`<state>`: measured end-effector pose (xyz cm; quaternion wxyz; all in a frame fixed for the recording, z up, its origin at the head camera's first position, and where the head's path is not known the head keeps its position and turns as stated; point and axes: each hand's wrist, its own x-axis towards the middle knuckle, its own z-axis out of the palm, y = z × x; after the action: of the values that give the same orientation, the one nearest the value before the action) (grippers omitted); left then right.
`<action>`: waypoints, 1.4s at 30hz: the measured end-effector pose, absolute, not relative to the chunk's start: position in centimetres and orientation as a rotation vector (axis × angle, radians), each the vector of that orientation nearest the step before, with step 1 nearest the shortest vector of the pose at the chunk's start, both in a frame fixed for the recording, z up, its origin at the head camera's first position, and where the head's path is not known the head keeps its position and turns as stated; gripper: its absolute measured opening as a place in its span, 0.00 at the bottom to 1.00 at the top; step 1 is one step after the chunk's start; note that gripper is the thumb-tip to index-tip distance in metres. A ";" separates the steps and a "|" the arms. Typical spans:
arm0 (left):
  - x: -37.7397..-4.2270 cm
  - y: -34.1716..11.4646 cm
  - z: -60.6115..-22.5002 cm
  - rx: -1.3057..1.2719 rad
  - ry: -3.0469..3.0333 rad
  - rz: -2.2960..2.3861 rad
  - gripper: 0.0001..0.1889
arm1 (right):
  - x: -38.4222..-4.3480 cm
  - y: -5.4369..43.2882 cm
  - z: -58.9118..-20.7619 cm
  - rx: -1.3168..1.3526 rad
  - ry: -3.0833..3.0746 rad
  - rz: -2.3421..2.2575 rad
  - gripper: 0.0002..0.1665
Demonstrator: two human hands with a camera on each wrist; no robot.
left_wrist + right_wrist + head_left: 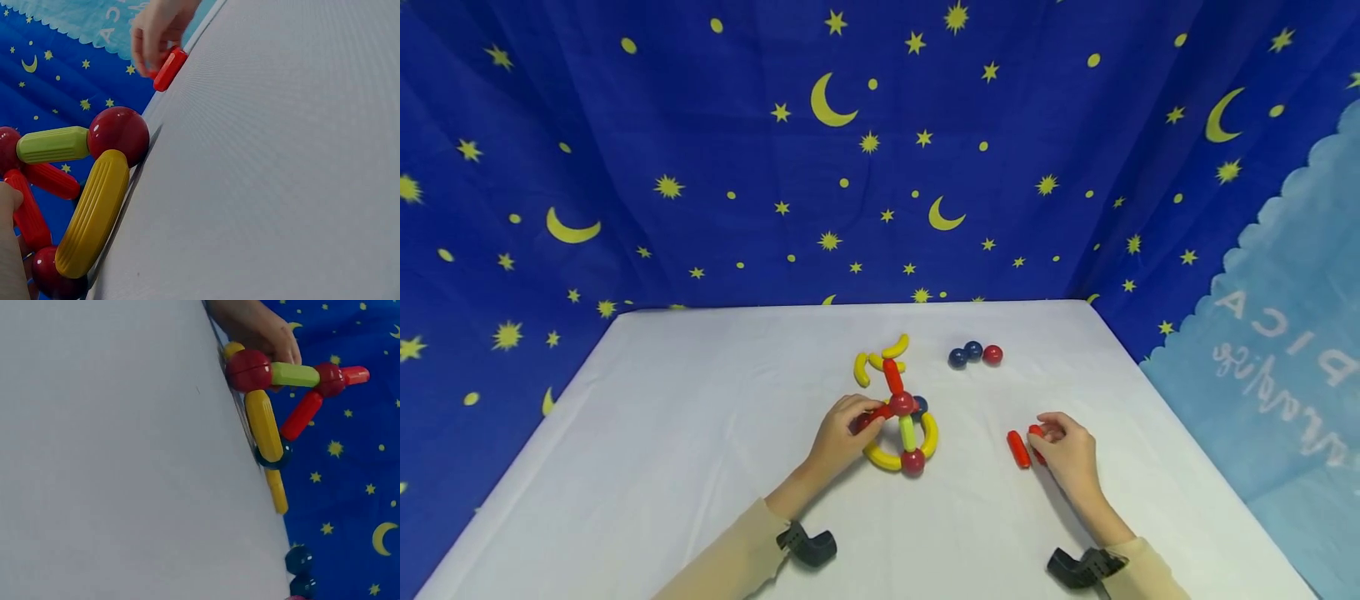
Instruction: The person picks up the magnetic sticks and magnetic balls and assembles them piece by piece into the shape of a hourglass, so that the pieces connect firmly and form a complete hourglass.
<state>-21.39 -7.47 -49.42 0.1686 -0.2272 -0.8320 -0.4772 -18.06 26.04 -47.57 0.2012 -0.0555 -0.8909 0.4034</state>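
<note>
From the head view, the left hand is clamped on the near left side of a toy frame of balls and sticks standing on the white table, its thumb over a red stick and its fingers partly covering a dark red ball. The frame's top ball carries a short upright stick and largely hides a blue ball behind it; a green stick runs down to the front ball. Loose yellow sticks lie behind, one partly covered by the upright stick. The right hand pinches a second red stick, half hidden by its fingers, just beside a loose red stick. In the left wrist view, the left hand is cut off at the left edge, its fingers mostly behind the frame, and the top ball is cropped too; the right hand's held stick barely shows past the loose one. In the right wrist view, the frame covers much of the left hand, so its grip cannot be told there, and a reddish ball is nearly all cut off below two blue balls.
</note>
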 end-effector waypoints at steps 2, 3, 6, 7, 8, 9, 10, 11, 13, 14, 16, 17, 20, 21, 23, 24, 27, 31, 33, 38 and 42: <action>-21.4 -7.6 -49.4 -0.641 -2.370 -1.354 0.11 | -18.5 25.6 -47.0 -0.146 -2.417 1.192 0.14; -21.4 -7.6 -49.3 -0.641 -2.368 -1.355 0.11 | -18.7 25.4 -46.6 -0.135 -2.385 1.229 0.14; -21.4 -7.7 -49.3 -0.646 -2.352 -1.361 0.11 | -19.6 24.3 -45.2 -0.077 -2.304 1.344 0.14; -21.4 -7.7 -49.3 -0.652 -2.343 -1.363 0.11 | -19.9 23.8 -44.6 -0.056 -2.288 1.388 0.15; -21.5 -7.7 -49.3 -0.659 -2.337 -1.363 0.11 | -20.2 23.2 -44.1 -0.032 -2.275 1.436 0.15; -21.5 -7.6 -49.4 -0.666 -2.332 -1.360 0.11 | -20.4 22.6 -43.6 -0.008 -2.264 1.485 0.15; -21.5 -7.6 -49.5 -0.672 -2.328 -1.359 0.11 | -20.7 21.9 -43.1 0.019 -2.249 1.539 0.16; -21.6 -7.5 -49.6 -0.681 -2.325 -1.356 0.11 | -20.9 21.2 -42.6 0.047 -2.239 1.588 0.16; -21.6 -7.5 -49.6 -0.694 -2.319 -1.351 0.11 | -21.3 19.6 -41.7 0.111 -2.214 1.688 0.17; -21.7 -7.6 -49.6 -0.694 -2.325 -1.347 0.11 | -21.5 18.8 -41.4 0.147 -2.203 1.730 0.17; -21.7 -7.7 -49.5 -0.690 -2.326 -1.347 0.11 | -21.9 17.1 -40.7 0.225 -2.192 1.781 0.17; -21.7 -7.7 -49.5 -0.687 -2.326 -1.348 0.11 | -22.1 16.3 -40.5 0.266 -2.194 1.790 0.17; -21.7 -7.7 -49.4 -0.680 -2.328 -1.352 0.11 | -22.5 14.4 -40.0 0.365 -2.206 1.799 0.16; -21.6 -7.7 -49.3 -0.685 -2.327 -1.353 0.11 | -22.6 13.9 -39.9 0.390 -2.214 1.795 0.16; -21.5 -7.7 -49.3 -0.692 -2.337 -1.348 0.11 | -22.7 13.2 -39.9 0.422 -2.234 1.788 0.16; -21.5 -7.7 -49.4 -0.694 -2.346 -1.341 0.11 | -22.7 12.9 -40.0 0.431 -2.245 1.785 0.15; -21.3 -7.8 -49.4 -0.685 -2.372 -1.324 0.11 | -22.8 12.4 -40.2 0.442 -2.267 1.783 0.15; -21.2 -7.5 -49.4 -0.681 -2.362 -1.323 0.11 | -22.8 12.5 -40.3 0.446 -2.288 1.777 0.15; -21.3 -7.5 -49.3 -0.689 -2.351 -1.326 0.10 | -23.0 12.8 -40.3 0.445 -2.305 1.761 0.16; -21.4 -7.5 -49.2 -0.710 -2.329 -1.336 0.10 | -24.6 14.4 -40.1 0.358 -2.354 1.643 0.14; -21.3 -7.5 -49.4 -0.707 -2.335 -1.343 0.10 | -26.7 16.9 -41.0 0.191 -2.409 1.513 0.12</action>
<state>-21.34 -7.51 -49.36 0.1774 -0.2499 -0.8252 -0.4745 -26.69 16.86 -41.00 0.1449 0.0661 -0.8360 0.5251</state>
